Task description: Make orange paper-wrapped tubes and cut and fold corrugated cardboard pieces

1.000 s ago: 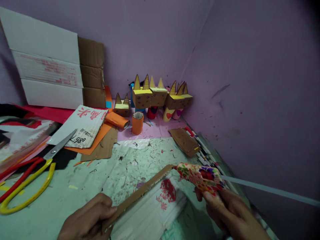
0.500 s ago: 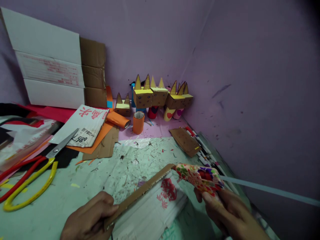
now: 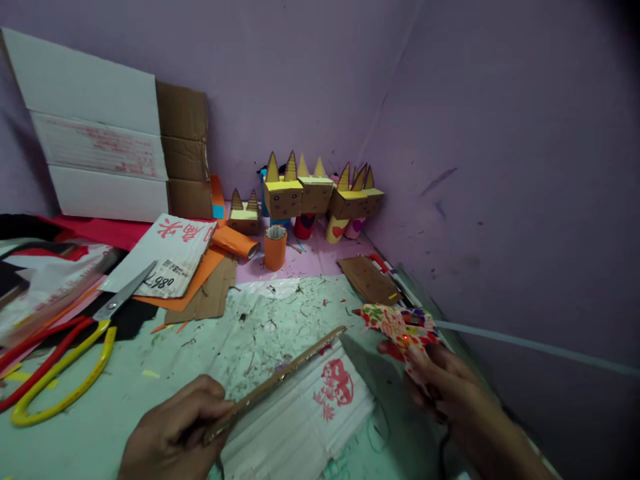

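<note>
My left hand (image 3: 180, 423) is closed on the near end of a folded cardboard piece (image 3: 300, 413). Its white face bears red print, and its narrow brown edge (image 3: 280, 379) slants up toward the middle. On the right, my right hand (image 3: 440, 380) is wrapped round a glue gun (image 3: 395, 323) covered in flowery pattern, with a small red light lit. The gun's tip points left, a little above and to the right of the cardboard's far corner, not touching it. A pale glue stick (image 3: 530, 347) extends from its back.
Scissors (image 3: 107, 313) with red and yellow handles lie at left beside printed cardboard (image 3: 165, 257). Orange tubes (image 3: 275, 250) and horned cardboard figures (image 3: 284, 200) stand at the back. Brown cardboard (image 3: 370, 280) and markers lie near the right wall. A large white board (image 3: 100, 140) leans behind.
My right hand has moved the glue gun up and right, off the cardboard's far end. The cardboard's brown edge has tilted and now looks narrower.
</note>
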`<state>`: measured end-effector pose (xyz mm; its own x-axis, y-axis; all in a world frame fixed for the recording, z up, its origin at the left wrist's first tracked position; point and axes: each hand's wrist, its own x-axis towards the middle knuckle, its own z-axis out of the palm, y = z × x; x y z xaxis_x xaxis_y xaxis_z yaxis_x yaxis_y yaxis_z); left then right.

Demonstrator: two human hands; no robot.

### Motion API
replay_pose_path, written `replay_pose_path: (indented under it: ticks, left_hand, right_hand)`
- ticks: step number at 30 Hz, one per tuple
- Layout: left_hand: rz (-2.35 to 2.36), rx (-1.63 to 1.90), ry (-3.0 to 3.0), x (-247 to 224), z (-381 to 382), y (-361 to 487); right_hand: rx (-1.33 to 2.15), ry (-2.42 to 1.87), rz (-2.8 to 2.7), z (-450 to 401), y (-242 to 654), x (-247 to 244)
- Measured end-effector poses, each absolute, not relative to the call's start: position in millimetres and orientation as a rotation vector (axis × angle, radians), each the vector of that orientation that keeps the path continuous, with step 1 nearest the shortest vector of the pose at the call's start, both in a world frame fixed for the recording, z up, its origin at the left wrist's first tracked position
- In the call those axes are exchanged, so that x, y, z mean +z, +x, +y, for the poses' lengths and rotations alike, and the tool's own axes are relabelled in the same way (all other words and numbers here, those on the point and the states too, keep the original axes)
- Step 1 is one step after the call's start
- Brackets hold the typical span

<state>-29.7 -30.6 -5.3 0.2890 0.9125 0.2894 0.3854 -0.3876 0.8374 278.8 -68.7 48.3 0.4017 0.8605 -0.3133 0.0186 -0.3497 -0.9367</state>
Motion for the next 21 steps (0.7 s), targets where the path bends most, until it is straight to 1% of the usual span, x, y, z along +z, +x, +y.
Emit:
replay_pose_path:
  ticks: [4,9,12,15,18,19,21]
  left_hand:
    - [1.313,0.989,1.773,7.3,-21.9,-27.7]
    - [1.381,0.958,1.573,14.4,-13.5,-27.3]
    - [1.400,0.941,1.473,13.3,-10.8,-30.6]
    - [1.402,0.828,1.420,10.2,-9.1,-36.7]
    - [1.423,0.754,1.341,5.0,-8.5,-42.6]
    - [1.429,0.728,1.326,3.2,-8.4,-43.5]
    - [1.451,0.660,1.300,1.4,-8.3,-42.9]
  right_hand:
    - [1.264,-1.537,-0.688,-45.6,278.2,39.7]
    - [1.447,-1.329,-0.556,-17.1,280.2,30.6]
    - [1.517,-1.249,-0.489,-2.6,276.7,26.5]
    - [1.528,-1.275,-0.495,9.1,270.8,21.2]
    - [1.407,-1.489,-0.776,15.1,271.0,19.5]
    - [1.303,-1.602,-0.962,14.7,273.2,20.9]
    - [0.976,-1.824,-1.345,8.8,279.5,27.0]
